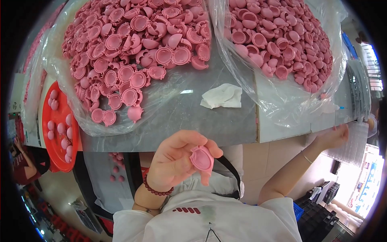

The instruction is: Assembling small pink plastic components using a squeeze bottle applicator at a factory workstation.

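The person's left hand (pixel 177 159) is raised in front of the white shirt (pixel 238 220), just off the near edge of the grey table (pixel 225 129); its thumb and fingers pinch a pink shell piece (pixel 202 158), the recessed face turned up toward the head; a dark red bead bracelet (pixel 158 191) circles that wrist. The right hand (pixel 340 135) is stretched far out to the right, beside a stack of clear ribbed trays (pixel 350 141); its fingers look bent, but whether they are pinching anything cannot be told; a thin pale bangle (pixel 307 157) sits on that forearm.

On the table, a heap of pink shell parts (pixel 139 23), many with round cups joined in pairs, spreads over clear plastic sheeting (pixel 121 128) at the left; a second pink heap (pixel 278 36) lies on more clear plastic at the right; a crumpled white tissue (pixel 222 96) rests between them, nearer the person. At the far left, a red oval tray (pixel 56 155) holds several pink balls (pixel 61 128); beyond it, near the picture's rim, shows another person's arm (pixel 27 161).
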### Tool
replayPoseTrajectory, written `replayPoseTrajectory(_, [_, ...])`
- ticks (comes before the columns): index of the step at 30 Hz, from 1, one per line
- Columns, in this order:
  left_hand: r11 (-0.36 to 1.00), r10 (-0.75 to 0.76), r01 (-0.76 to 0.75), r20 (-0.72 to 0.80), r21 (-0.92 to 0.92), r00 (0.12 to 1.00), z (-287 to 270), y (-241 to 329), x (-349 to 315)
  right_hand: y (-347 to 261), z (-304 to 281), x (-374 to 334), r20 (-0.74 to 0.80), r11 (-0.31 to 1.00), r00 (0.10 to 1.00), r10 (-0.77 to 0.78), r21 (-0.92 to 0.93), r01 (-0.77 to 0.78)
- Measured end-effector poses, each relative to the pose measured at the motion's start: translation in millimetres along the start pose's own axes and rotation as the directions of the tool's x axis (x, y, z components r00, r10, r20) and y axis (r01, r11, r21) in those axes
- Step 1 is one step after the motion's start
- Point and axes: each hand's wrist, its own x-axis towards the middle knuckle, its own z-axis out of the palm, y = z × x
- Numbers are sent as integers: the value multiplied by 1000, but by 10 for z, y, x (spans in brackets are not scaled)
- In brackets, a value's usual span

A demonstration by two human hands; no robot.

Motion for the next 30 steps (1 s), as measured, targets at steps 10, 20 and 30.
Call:
replayPoseTrajectory(10, [785,74,79,-219,615,973,234,39,-23,-1392,639,-865,835,947,448,-318,263,183])
replayPoseTrajectory(20, [661,214,-2,-186,750,959,206,137,-87,-1250,664,-853,865,835,291,-410,227,501])
replayPoseTrajectory(30, [701,222,-20,-192,712,956,213,128,58,-1439,282,-1409,964,867,-27,-265,250,431])
